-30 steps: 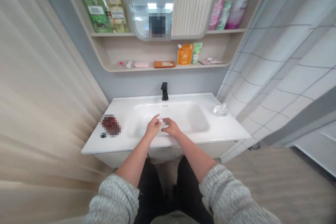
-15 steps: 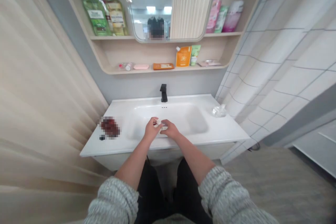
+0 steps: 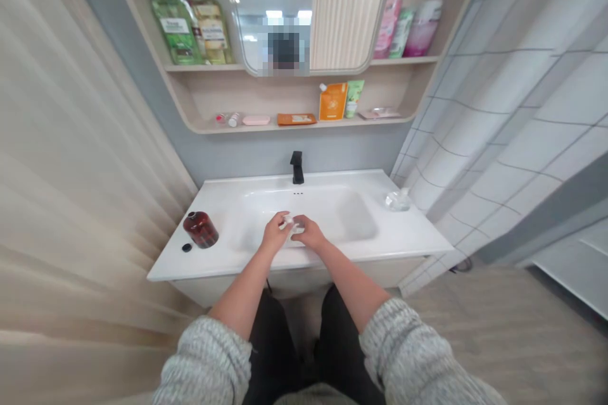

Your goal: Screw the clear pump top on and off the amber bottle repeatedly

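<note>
Small clear plastic item (image 3: 292,225) sits gripped between the left hand (image 3: 274,233) and the right hand (image 3: 310,232); its exact kind is hard to tell at this size. Both hands are closed on it, fingers curled in, and they meet above the near part of the white washbasin (image 3: 344,215), perhaps so that anything dropped lands in the bowl. On the counter (image 3: 223,199) to the left stand an amber glass bottle (image 3: 201,229) and a small black cap (image 3: 187,247) just beside it. A crumpled clear wrapper (image 3: 398,200) lies to the right, well apart, and a black faucet (image 3: 297,168) rises behind the basin.
</note>
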The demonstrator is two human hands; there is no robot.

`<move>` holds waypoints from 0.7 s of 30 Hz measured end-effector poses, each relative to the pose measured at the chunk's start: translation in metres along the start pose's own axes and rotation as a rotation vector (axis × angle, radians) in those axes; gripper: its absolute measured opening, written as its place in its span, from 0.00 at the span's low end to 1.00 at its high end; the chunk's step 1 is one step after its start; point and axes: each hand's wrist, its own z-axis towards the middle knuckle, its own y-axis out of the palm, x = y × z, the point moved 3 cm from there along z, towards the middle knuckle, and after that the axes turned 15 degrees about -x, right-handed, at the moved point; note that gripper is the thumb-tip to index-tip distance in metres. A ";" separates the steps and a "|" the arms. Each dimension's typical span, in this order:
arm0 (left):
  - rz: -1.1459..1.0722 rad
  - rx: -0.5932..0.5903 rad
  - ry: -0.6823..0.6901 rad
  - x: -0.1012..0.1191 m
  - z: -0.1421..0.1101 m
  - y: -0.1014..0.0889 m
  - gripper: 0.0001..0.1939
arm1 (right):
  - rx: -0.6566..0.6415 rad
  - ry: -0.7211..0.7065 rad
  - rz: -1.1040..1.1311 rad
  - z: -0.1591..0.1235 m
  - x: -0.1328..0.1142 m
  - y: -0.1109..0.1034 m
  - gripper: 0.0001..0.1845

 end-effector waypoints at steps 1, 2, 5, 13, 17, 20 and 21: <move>0.014 0.019 -0.018 0.001 0.000 -0.001 0.19 | -0.004 -0.011 -0.005 0.000 0.000 0.000 0.34; 0.030 0.033 -0.025 0.002 -0.001 -0.001 0.21 | -0.007 -0.021 -0.011 0.000 0.001 0.000 0.35; 0.020 0.014 0.001 0.006 -0.002 -0.001 0.24 | -0.008 -0.021 -0.008 0.001 0.004 0.001 0.34; 0.085 0.063 -0.043 0.009 -0.004 -0.001 0.17 | -0.014 0.000 -0.011 0.005 0.008 0.002 0.37; 0.113 0.022 -0.009 0.011 -0.003 0.000 0.19 | -0.002 0.006 -0.019 0.004 0.009 0.002 0.37; 0.088 0.002 0.021 0.010 -0.001 0.000 0.19 | 0.004 0.012 -0.006 0.005 0.010 0.002 0.37; 0.084 0.013 0.022 0.009 -0.001 0.000 0.17 | 0.000 0.015 -0.003 0.006 0.010 0.002 0.37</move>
